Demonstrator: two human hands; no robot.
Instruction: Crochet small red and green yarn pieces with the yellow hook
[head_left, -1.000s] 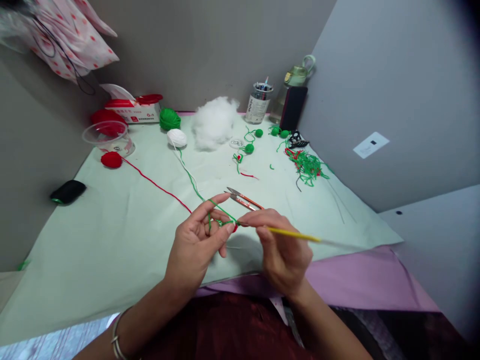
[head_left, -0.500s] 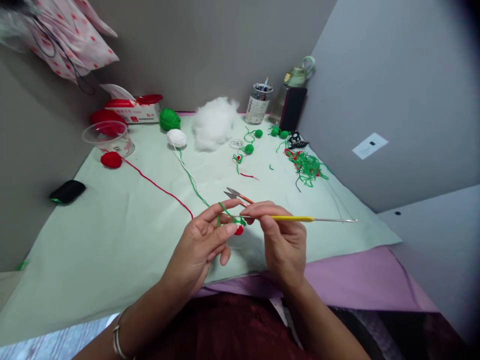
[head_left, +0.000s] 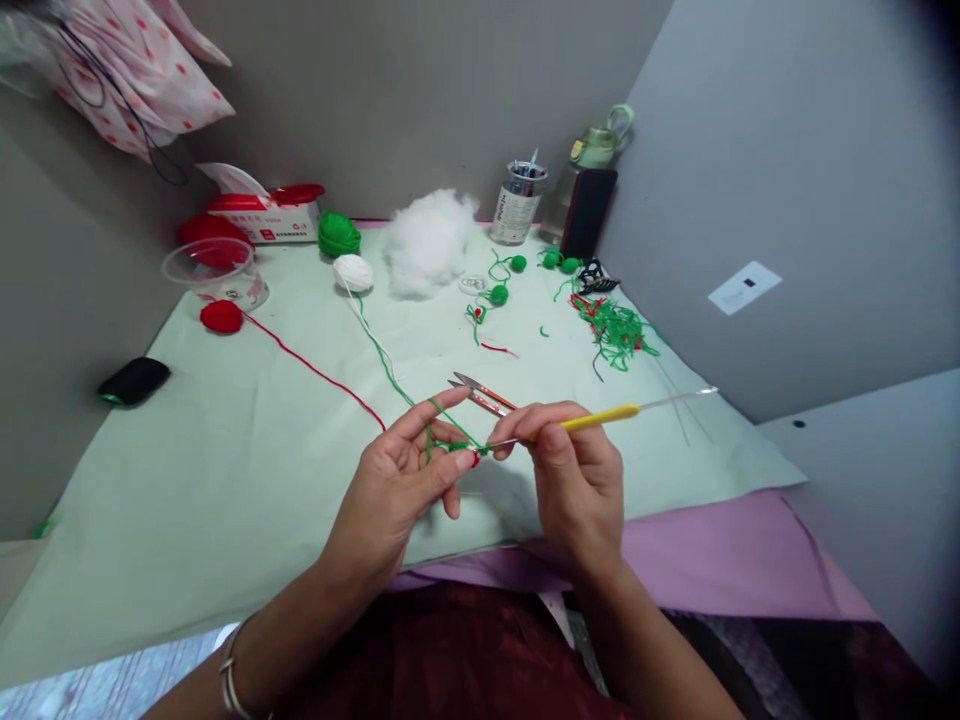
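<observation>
Between the thumb and fingers of my left hand (head_left: 409, 470) is a small crochet piece (head_left: 475, 456) in green, white and red. Green yarn (head_left: 456, 424) runs over my raised left index finger and down to the piece. My right hand (head_left: 574, 470) is closed round the yellow grip of a crochet hook (head_left: 615, 415). One metal end points at the piece, touching or very near it; the other sticks out to the right. Just behind my hands, orange-handled thread snips (head_left: 487, 396) lie on the pale green cloth (head_left: 247, 480).
Farther back are red (head_left: 222, 317), white (head_left: 353, 273) and green (head_left: 340, 235) yarn balls, white stuffing (head_left: 431, 245), a plastic cup (head_left: 210, 270), a pen cup (head_left: 515, 208) and a phone (head_left: 589, 213). Yarn scraps (head_left: 619, 332) lie right; a black object (head_left: 135, 382) lies left.
My right hand has moved slightly right, and the hook has tilted so its outer end is higher. My left index finger has risen slightly, with the green yarn stretched straighter to the piece.
</observation>
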